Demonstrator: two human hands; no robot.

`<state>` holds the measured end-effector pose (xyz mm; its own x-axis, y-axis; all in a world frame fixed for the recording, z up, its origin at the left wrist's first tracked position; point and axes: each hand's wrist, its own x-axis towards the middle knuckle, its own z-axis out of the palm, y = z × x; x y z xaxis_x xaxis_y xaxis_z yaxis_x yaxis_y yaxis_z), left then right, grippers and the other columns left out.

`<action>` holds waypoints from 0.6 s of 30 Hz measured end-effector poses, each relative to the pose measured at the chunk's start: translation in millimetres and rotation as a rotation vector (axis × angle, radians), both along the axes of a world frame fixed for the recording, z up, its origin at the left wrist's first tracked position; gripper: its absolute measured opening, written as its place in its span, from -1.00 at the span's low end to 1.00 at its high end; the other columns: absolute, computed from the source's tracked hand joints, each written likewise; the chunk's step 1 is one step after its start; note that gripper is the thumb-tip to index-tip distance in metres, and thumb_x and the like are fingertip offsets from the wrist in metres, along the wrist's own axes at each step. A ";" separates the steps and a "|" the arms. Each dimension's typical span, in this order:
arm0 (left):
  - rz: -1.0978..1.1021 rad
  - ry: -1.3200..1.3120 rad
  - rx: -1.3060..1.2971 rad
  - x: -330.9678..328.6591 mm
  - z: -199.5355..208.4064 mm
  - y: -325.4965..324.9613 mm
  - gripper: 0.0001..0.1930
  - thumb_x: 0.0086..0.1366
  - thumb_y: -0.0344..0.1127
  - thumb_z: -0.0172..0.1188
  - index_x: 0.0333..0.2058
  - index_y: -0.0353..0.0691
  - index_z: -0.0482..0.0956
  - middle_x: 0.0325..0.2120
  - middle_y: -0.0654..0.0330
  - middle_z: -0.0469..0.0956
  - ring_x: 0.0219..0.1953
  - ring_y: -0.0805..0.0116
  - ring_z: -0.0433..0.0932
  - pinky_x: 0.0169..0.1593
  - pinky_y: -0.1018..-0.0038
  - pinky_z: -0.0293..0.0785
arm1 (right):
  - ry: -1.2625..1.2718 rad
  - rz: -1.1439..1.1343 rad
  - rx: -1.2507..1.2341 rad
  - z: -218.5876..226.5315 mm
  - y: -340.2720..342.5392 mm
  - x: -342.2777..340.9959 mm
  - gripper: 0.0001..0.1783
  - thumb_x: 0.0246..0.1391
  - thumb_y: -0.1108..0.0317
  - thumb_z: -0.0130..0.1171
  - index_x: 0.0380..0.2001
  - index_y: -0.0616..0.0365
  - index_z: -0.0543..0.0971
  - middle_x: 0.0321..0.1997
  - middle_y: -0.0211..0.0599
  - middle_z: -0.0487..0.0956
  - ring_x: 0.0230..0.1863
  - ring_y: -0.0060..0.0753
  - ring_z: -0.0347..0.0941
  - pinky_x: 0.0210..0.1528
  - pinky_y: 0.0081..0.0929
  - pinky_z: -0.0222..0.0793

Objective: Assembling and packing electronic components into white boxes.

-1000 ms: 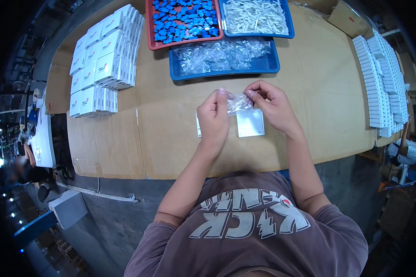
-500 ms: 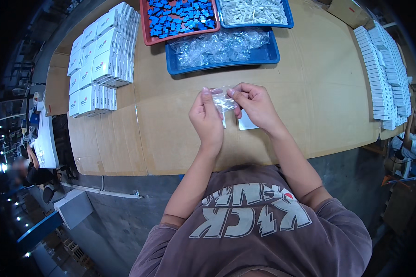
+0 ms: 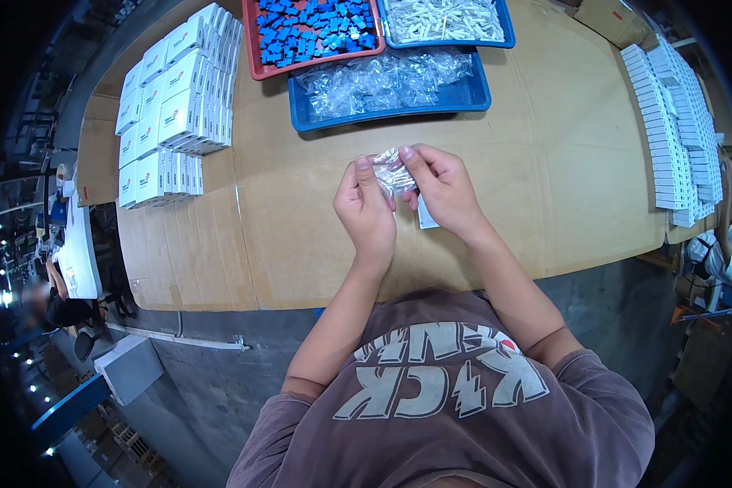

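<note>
A small clear plastic bag (image 3: 394,177) is stretched between my two hands, above the cardboard-covered table. My left hand (image 3: 364,199) pinches its left side, thumb on top. On the other side my right hand (image 3: 441,185) grips the bag between thumb and fingers. What the bag contains, if anything, I cannot make out through the glare. Under my right hand lies a small white box or card (image 3: 425,216), partly covered by the fingers.
Beyond my hands stands a blue tray (image 3: 390,119) of clear plastic bags. Behind it are a red tray (image 3: 252,49) of blue pieces and another blue tray (image 3: 508,32) of white pieces. White boxes are stacked at left (image 3: 175,106) and right (image 3: 671,138).
The bag's plastic has shifted and crumpled between my fingers. My right hand has moved slightly left, and the white item beneath shows less.
</note>
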<state>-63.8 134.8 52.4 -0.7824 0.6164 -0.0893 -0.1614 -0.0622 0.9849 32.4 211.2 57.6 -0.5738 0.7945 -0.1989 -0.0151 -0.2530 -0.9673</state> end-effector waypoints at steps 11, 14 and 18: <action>-0.288 -0.040 0.054 -36.8 1.4 -14.6 -0.70 0.61 -0.16 0.07 -0.15 -0.29 0.62 -0.52 0.34 0.49 -0.59 0.65 0.33 -0.51 0.63 0.20 | 0.146 -0.070 -0.039 0.5 27.2 19.4 -0.60 0.51 0.10 0.09 -0.18 0.25 0.66 -0.60 -0.54 0.47 -0.65 -0.77 0.27 -0.60 -0.67 0.21; -0.414 -0.168 0.049 -20.1 8.9 -13.7 -0.81 0.53 -0.30 0.21 -0.08 -0.32 0.63 -0.35 0.28 0.60 -0.52 0.60 0.45 -0.42 0.64 0.36 | 0.122 -0.080 -0.039 1.6 24.5 16.2 -0.60 0.52 0.11 0.08 -0.18 0.26 0.67 -0.62 -0.55 0.44 -0.64 -0.77 0.29 -0.60 -0.66 0.23; -0.353 -0.207 0.035 -16.0 7.9 -14.8 -0.83 0.49 -0.34 0.25 -0.09 -0.33 0.63 -0.36 0.30 0.59 -0.51 0.62 0.44 -0.43 0.65 0.34 | 0.052 -0.049 0.013 0.5 23.7 16.2 -0.60 0.53 0.13 0.04 -0.14 0.28 0.66 -0.60 -0.54 0.46 -0.62 -0.75 0.32 -0.56 -0.65 0.27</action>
